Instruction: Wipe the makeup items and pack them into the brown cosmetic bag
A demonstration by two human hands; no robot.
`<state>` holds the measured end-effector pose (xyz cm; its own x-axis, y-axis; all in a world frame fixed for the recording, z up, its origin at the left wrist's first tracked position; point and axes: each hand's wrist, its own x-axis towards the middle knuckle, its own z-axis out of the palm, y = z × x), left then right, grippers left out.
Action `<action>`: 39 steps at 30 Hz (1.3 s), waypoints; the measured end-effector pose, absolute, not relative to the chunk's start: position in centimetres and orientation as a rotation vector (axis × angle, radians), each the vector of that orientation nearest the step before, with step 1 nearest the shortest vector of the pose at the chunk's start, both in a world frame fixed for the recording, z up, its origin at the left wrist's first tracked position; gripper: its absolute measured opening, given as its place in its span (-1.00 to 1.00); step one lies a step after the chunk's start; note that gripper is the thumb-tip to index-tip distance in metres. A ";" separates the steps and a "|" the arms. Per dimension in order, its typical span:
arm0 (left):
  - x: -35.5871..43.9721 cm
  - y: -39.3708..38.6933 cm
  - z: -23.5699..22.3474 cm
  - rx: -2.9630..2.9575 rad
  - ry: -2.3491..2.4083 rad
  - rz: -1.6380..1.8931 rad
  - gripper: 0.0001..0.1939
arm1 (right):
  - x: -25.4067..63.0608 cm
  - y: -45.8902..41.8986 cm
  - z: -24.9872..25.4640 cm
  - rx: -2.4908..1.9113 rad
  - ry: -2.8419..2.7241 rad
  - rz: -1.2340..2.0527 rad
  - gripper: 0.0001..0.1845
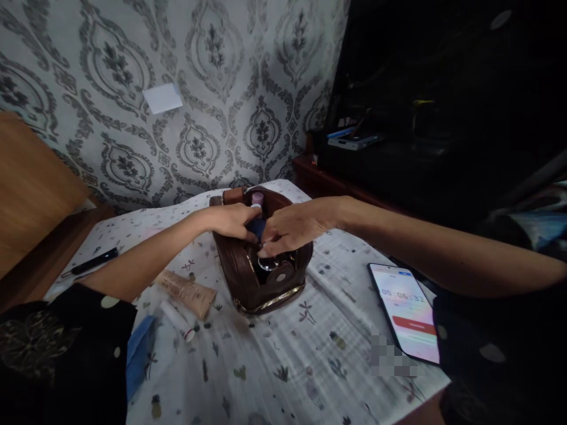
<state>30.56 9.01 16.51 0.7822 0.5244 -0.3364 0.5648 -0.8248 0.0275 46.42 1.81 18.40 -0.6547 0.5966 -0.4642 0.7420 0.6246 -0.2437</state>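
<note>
Brown bag, 2 hands reaching inside

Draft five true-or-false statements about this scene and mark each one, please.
1. The left hand and right hand both reach into the open brown leather bag. True.
2. The black smartphone with the lit screen lies left of the bag. False: the smartphone lies to its right.
3. The beige squeeze tube lies left of the bag. True.
4. The slim white tube stands upright. False: the slim white tube lies flat.
5. The cloth is white with printed plants. True.
</note>
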 end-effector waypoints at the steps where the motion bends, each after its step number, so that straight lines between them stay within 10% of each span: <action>1: 30.5 9.2 16.6 2.832 0.889 -0.446 -0.51 | 46.4 1.8 18.5 1.081 2.499 -0.589 -0.51; 21: 32.4 6.8 15.5 2.848 0.835 -0.749 -0.65 | 46.6 2.1 18.2 1.052 2.519 -0.576 -0.51; 32: 28.3 11.2 17.1 2.300 0.951 0.082 -0.58 | 46.8 1.9 18.3 1.062 2.525 -0.630 -0.53; 39: 30.4 12.9 18.9 2.532 1.239 -0.407 -0.62 | 46.6 1.5 18.7 1.055 2.555 -0.646 -0.60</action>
